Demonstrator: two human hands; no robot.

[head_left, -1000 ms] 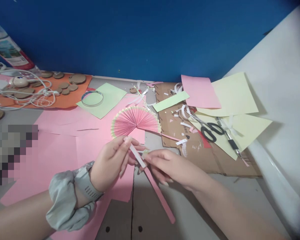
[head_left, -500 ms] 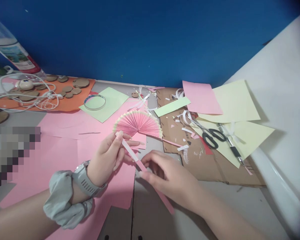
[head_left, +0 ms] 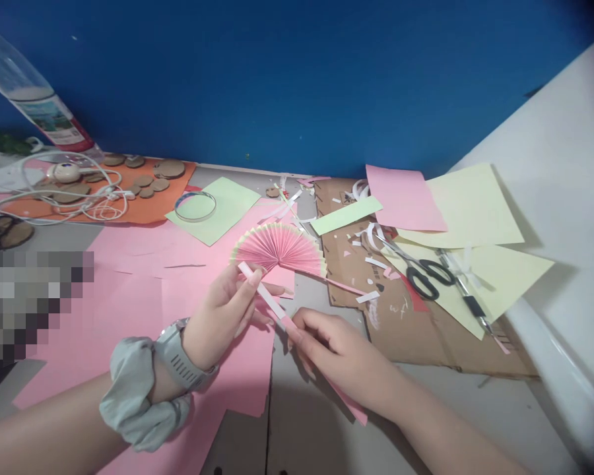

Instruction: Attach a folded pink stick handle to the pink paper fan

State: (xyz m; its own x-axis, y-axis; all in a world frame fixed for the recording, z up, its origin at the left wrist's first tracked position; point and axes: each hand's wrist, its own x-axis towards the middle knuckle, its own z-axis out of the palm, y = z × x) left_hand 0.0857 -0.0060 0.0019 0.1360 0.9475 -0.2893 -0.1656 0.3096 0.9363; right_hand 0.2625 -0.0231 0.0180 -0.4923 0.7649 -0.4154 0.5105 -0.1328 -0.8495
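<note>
Between my hands slants a narrow pink paper strip [head_left: 349, 401] whose upper part is covered by a white band [head_left: 273, 301], perhaps tape. My left hand [head_left: 222, 313] pinches its upper end between thumb and fingers. Lower down, my right hand [head_left: 334, 349] grips the strip where white meets pink, with the pink tail hanging out below the palm. Just beyond the fingers lies a pleated pink paper fan [head_left: 277, 244] with a pale green edge, spread in a half circle. A thin pink strip [head_left: 346, 286] runs from its centre out to the right.
Scissors [head_left: 423, 277] and a pen [head_left: 470, 300] rest on pale yellow paper [head_left: 512, 270] over cardboard [head_left: 426, 343]. A tape roll [head_left: 195, 216] lies on green paper [head_left: 220, 227]. Pink sheets [head_left: 129, 310] spread at left, near earphones [head_left: 64, 173] and a bottle [head_left: 54, 119].
My left thumb has slid down the strip, leaving its white tip showing above. The right hand's fingers have closed more around the strip. The whole view has shifted slightly.
</note>
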